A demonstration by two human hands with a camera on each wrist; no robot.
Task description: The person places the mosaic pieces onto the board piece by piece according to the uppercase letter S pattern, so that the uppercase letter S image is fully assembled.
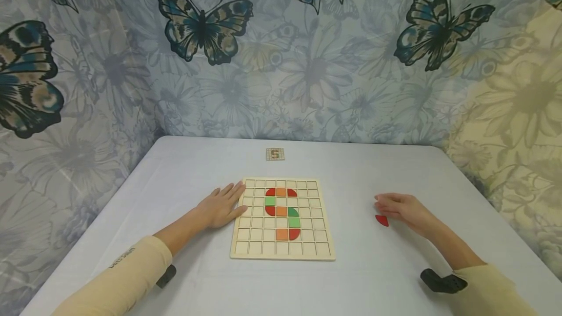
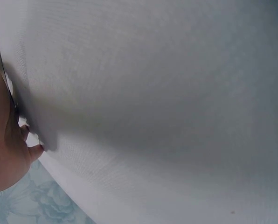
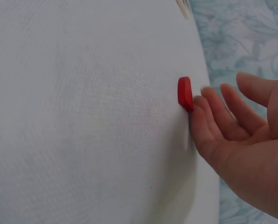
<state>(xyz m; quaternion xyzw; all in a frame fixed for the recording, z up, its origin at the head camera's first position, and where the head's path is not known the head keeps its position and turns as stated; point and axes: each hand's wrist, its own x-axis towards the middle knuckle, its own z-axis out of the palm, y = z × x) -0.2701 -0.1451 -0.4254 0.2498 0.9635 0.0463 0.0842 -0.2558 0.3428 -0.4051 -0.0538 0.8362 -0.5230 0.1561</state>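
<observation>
A pale wooden grid board point(image 1: 254, 250) lies on the white table, with red, orange and green pieces set in its cells in an S-like shape. My left hand point(image 1: 219, 205) rests at the board's left edge, fingers spread, the fingertips and thumb touching its rim; the left wrist view catches only part of this hand point(image 2: 6, 144). To the right of the board, a red quarter-round piece point(image 1: 382, 220) lies on the cloth. My right hand point(image 1: 404, 209) is beside it with loosely bent fingers. In the right wrist view the little finger is close to the red piece point(image 3: 184, 93); whether they touch I cannot tell.
A small square card point(image 1: 275, 154) with an S pattern lies behind the board, near the table's far edge. The white table point(image 1: 351, 169) meets a butterfly-printed cloth backdrop point(image 1: 316, 72) at the back and sides.
</observation>
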